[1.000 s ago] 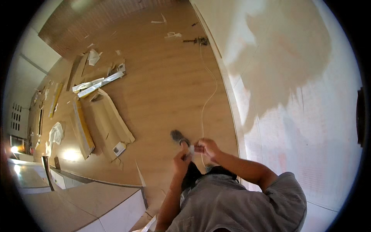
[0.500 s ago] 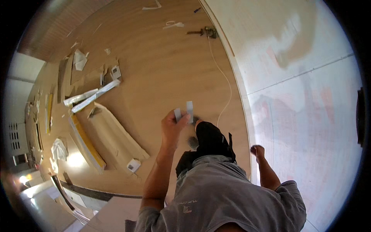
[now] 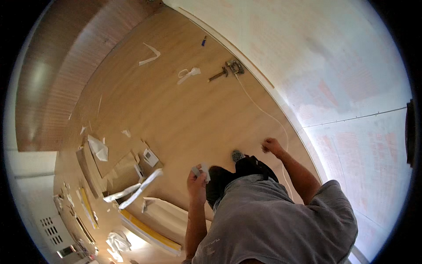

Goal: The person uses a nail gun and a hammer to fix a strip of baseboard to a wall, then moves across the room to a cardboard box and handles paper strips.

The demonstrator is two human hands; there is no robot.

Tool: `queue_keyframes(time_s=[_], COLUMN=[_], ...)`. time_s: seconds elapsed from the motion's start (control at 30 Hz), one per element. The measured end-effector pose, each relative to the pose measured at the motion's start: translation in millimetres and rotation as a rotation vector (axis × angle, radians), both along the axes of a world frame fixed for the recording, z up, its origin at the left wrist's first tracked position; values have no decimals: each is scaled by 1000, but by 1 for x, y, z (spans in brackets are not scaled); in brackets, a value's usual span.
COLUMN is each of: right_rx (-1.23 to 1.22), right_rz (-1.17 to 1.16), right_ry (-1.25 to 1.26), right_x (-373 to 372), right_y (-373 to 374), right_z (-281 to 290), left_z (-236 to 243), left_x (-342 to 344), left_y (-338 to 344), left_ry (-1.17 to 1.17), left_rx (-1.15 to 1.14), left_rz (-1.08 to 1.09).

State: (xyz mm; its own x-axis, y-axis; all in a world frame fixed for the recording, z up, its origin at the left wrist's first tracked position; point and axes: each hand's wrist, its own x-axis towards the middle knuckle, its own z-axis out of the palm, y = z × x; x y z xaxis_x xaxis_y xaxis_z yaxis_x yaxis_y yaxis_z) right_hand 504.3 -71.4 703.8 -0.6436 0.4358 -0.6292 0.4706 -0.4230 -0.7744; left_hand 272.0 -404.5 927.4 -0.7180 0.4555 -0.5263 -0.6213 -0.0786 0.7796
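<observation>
My left hand [image 3: 197, 185] grips small pale grey flat strips [image 3: 203, 172] between thumb and fingers, held beside my dark-trousered leg. My right hand [image 3: 271, 146] is out to the right over the wooden floor [image 3: 184, 114], fingers curled; whether anything is inside them I cannot make out. It is left of a thin white cord [image 3: 272, 116], which runs across the floor from a dark power tool [image 3: 234, 67] near the wall base. One shod foot [image 3: 237, 155] shows below my body.
A pale wall [image 3: 338, 66] rises along the right, a brown panelled surface [image 3: 48, 101] at the upper left. Cardboard [image 3: 118, 167], long white wrapping strips [image 3: 140, 189], yellow-edged lengths [image 3: 149, 231] and crumpled white sheeting [image 3: 118, 242] litter the left. A small blue object [image 3: 204, 41] lies near the tool.
My hands have separated: the left keeps the grey strips, the right moved out rightward, then forward over the floor. My view has swung, bringing more of the brown panelled surface into sight.
</observation>
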Motion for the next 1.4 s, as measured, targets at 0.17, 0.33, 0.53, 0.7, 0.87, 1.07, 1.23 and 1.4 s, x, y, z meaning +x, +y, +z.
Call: queue_keyframes(time_s=[0.17,0.33,0.53,0.7,0.87,1.07,1.23,1.4], right_rx=[247,249,-171,-235,-348,537,171,184], right_rz=[165,12,-809,-767,-853,-22,-662,-637], right_ry=[75,-209,-325,-521,-519,-803,-621,-703], right_x=[-228,-328,-313,-400,-513,-693,-815,-881], right_y=[65,108,74,24,35,165,314,415], right_z=[59,-20,-139,-91,-131,-292,-315,-472], left_z=[-20,-52,-53,-27,-36,-133,-281,-520], left_x=[-154,-335,-586,-755,-857,-983,-1007,-998], left_y=[33,94,209,355,552,741,840,949], left_ry=[-67,-88,108,203,314,455,501,979], left_rx=[43,98,-78,-60,-183,-345,-502,-360], left_rz=[-16,-95,-408,-726,-899,-1259,-1640,-2093])
